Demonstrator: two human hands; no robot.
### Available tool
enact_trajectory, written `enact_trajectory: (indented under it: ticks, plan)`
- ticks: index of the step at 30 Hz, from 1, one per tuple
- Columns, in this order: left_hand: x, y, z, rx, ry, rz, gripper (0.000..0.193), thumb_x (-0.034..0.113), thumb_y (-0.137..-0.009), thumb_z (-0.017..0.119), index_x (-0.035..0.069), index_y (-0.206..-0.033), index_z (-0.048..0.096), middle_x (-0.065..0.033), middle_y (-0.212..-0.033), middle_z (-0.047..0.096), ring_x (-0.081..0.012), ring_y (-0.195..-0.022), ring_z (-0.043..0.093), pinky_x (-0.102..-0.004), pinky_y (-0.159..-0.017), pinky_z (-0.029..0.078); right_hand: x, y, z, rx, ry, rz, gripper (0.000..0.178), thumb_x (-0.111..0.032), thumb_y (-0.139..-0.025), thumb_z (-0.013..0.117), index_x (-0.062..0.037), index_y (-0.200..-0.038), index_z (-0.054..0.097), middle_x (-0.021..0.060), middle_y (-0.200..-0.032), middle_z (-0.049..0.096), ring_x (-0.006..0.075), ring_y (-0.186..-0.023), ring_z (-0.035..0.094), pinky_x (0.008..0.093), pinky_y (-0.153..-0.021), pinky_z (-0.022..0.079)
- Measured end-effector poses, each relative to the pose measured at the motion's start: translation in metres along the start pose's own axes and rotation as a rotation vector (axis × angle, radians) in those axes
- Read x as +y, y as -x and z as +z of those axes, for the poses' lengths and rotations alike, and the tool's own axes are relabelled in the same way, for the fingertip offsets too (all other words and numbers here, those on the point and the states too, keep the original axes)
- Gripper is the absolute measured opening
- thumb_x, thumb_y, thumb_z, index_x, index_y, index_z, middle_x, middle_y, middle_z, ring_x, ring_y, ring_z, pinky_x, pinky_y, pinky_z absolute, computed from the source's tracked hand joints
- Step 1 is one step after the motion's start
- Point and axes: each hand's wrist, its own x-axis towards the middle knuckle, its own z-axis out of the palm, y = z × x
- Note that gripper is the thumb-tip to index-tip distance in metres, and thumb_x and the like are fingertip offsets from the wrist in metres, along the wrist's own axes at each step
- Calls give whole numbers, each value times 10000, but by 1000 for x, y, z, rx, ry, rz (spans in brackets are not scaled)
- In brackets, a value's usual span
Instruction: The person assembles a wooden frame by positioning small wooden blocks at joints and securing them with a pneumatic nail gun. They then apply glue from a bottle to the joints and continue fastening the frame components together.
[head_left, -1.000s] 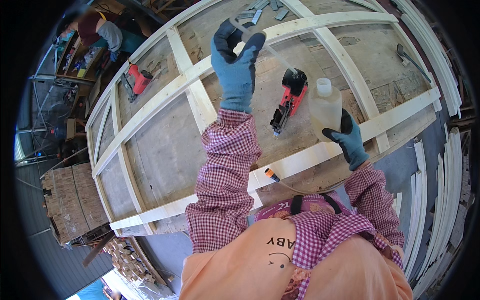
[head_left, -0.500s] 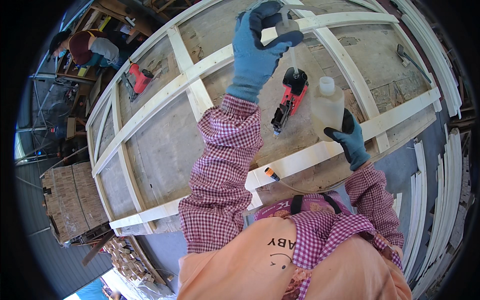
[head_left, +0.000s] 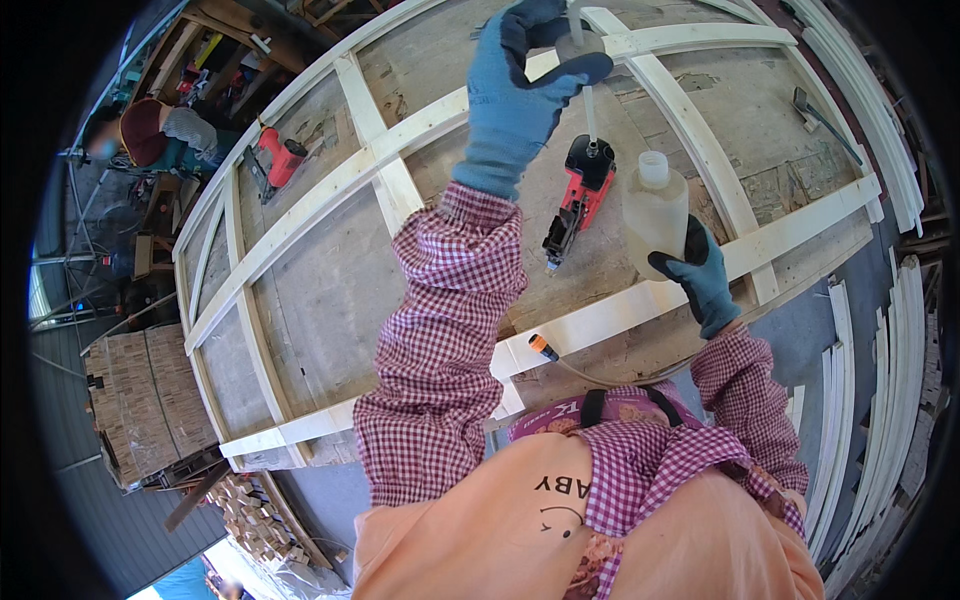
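Note:
My left hand point(head_left: 520, 85), in a blue and black glove, is raised and pinches a translucent bottle cap point(head_left: 578, 46) with a thin dip tube point(head_left: 590, 112) hanging from it. The tube's lower end meets the black end of a red and black nail gun point(head_left: 582, 195) in this view; whether they touch I cannot tell. My right hand point(head_left: 702, 278), gloved alike, grips an uncapped translucent squeeze bottle point(head_left: 655, 215) near its base. Cloudy pale liquid seems to be inside it, and it stands just right of the nail gun.
A pale wooden frame point(head_left: 590, 322) with curved rails covers the worktable. A second red nail gun point(head_left: 278, 158) lies at left, a hammer point(head_left: 825, 125) at right. An orange-tipped air hose point(head_left: 543, 347) lies near me. Another person point(head_left: 160, 135) bends at far left.
My left hand has shifted very slightly right with the cap and tube. The right hand and bottle stay put. The person at far left has moved a little.

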Motion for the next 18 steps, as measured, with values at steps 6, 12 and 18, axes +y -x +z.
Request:
enact_trajectory:
  ticks: [6,12,18]
  plan:
    - [1,11,-18,285,248,-53,448,-18,-720,723,34,-1125,537,-66,-999,595,-153,-881,587,-271,-820,516,3,-3,-4,2,28,-18,698,-9,-664,758,-17,-1283,436,79,-1208,537,172,-1088,519,314,-945,433]
    - [-19,36,-47,652,408,-86,341,104,-787,703,55,-1091,556,-57,-970,624,-138,-856,600,-231,-772,515,-1,-6,-5,2,51,-3,727,-51,-658,780,-16,-1293,428,81,-1207,538,172,-1095,513,315,-948,427]
    - [-6,83,-57,962,771,-604,294,407,-791,675,204,-991,604,46,-969,647,-138,-884,589,-454,-971,328,-6,-18,-5,-21,226,-61,716,-100,-652,796,-8,-1273,450,89,-1185,548,174,-1076,519,301,-930,427]
